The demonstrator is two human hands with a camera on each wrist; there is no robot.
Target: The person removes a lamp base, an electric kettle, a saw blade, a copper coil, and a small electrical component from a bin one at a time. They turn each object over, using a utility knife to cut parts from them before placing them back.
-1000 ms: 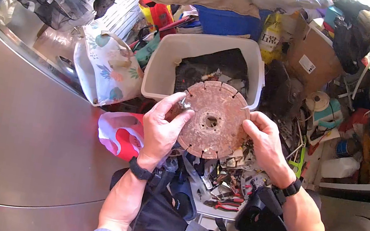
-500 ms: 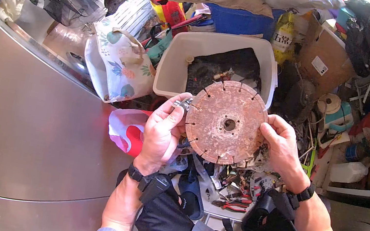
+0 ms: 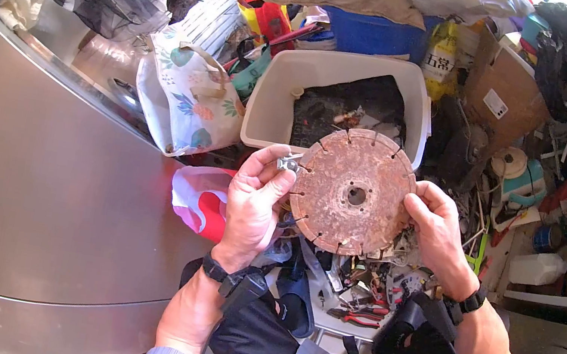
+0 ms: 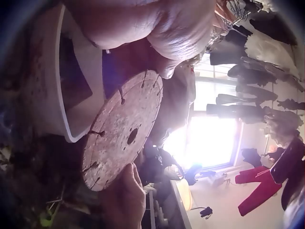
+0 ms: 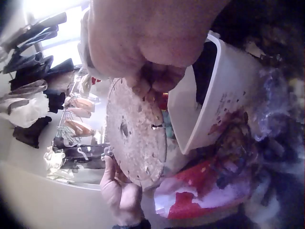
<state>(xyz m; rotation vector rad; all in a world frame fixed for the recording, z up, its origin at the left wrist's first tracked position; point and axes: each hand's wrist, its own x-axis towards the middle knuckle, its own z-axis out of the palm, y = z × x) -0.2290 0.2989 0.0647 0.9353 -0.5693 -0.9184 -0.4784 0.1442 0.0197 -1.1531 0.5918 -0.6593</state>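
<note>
A rusty round saw blade (image 3: 349, 215) with slots round its rim and a centre hole is held up in front of the white tub. At its left edge the left hand (image 3: 252, 202) pinches a small metal fitting (image 3: 289, 164) between thumb and fingers, close against the blade. The right hand (image 3: 438, 231) grips the blade's right edge, thumb on the near face. In the left wrist view the blade (image 4: 126, 131) stands tilted, with the right hand (image 4: 125, 200) at its lower edge. The right wrist view shows the blade (image 5: 136, 131) and the left hand (image 5: 121, 193) below with the fitting.
Behind the blade is a white tub (image 3: 262, 124) with a black sheet inside. Below lie loose parts and red-handled pliers (image 3: 359, 316). A patterned bag (image 3: 194, 104) and a metallic panel (image 3: 70, 185) are at left; a cardboard box (image 3: 500, 86) and cluttered shelves stand at right.
In the head view, the blade, both hands and the surroundings have shifted right. The metal fitting, partly over the blade earlier, now sits at its left edge. Both hands keep their holds.
</note>
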